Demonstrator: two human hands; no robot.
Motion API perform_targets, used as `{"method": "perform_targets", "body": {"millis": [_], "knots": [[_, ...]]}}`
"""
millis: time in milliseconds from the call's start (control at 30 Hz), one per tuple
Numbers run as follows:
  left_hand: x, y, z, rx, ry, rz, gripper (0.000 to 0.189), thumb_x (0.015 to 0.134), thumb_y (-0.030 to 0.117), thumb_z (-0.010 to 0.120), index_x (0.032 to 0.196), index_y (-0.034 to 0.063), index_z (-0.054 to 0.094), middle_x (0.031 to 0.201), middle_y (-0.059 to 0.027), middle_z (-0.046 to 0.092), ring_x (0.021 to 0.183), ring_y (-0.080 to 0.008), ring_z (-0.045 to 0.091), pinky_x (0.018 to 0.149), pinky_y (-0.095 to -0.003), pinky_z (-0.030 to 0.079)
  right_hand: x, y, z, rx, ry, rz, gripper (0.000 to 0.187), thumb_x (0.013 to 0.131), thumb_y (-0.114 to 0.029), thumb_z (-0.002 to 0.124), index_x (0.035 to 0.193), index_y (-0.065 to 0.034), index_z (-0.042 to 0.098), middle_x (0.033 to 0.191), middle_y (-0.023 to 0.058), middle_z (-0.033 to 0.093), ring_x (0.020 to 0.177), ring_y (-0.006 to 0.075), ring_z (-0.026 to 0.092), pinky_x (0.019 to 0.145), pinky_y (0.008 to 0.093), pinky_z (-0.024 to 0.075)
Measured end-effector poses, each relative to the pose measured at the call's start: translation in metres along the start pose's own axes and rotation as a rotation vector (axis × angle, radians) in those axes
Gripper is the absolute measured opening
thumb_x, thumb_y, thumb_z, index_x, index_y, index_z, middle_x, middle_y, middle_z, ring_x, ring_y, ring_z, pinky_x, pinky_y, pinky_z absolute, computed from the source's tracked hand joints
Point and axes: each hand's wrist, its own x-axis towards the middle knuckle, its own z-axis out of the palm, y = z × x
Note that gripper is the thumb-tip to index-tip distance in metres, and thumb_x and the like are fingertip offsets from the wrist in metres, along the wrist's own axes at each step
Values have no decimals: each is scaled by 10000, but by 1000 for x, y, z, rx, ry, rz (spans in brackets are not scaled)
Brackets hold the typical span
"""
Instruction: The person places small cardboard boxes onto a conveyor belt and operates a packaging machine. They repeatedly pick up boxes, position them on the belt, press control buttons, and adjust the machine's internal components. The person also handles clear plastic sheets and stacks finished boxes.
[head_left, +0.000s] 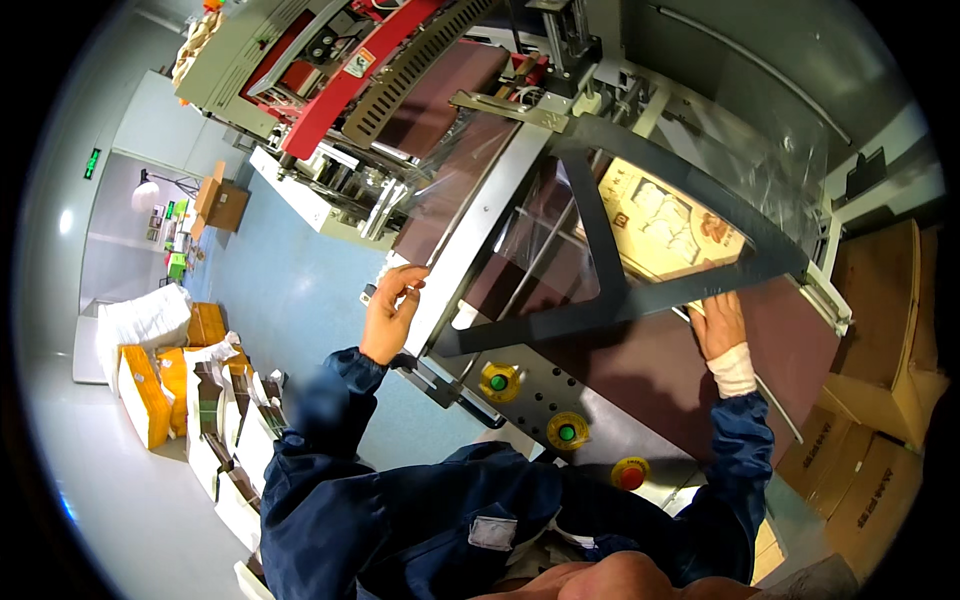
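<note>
A yellowish printed box (660, 217) with pictures and writing lies inside the sealing machine, beneath its dark frame (615, 300). My right hand (720, 326) reaches under the near bar of this frame and holds the box by its near edge; the bar partly hides the fingers. Clear plastic film (469, 176) spreads wrinkled over the brown work surface (652, 367). My left hand (391, 319) is beside the outer edge of a pale metal bar (487, 225), its fingers curled and the thumb near the index finger. Whether film is pinched there is unclear.
Two green buttons (568, 433) and a red emergency button (631, 474) sit on the near panel. A red-and-grey machine (337, 97) stands beyond. Cardboard cartons (870, 330) are stacked at right. White and orange bundles (161, 360) lie on the floor at left.
</note>
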Motion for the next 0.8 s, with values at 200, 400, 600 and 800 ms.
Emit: {"method": "perform_targets", "body": {"millis": [200,400,600,800], "knots": [[-39,53,37,230,-82,178,251,810,-58,471,1021,19,583,1098,-155,564,981,-306,556,858,-327,429,-59,23,-37,-60,-85,52,530,782,-14,541,1294,1,405,1397,160,337,1323,347,254,1066,410,257],[-99,48,102,192,-355,360,307,736,-155,496,984,1,587,1092,-162,557,919,-291,584,808,-350,485,-68,37,-30,22,-55,24,520,815,-3,495,1322,-7,377,1409,157,321,1326,351,250,1060,406,255],[-130,44,130,121,-460,125,283,799,-109,494,1046,16,554,1112,-154,540,975,-314,563,826,-361,481,-32,43,7,-43,-51,-63,482,793,-68,570,1254,4,447,1350,156,395,1273,355,323,1016,398,309],[-147,49,138,18,-557,-61,292,816,-100,491,1067,36,554,1142,-146,524,1014,-304,554,838,-352,482,30,9,50,8,108,-210,473,785,-125,558,1238,-13,478,1333,88,425,1246,292,368,989,392,338]]}}
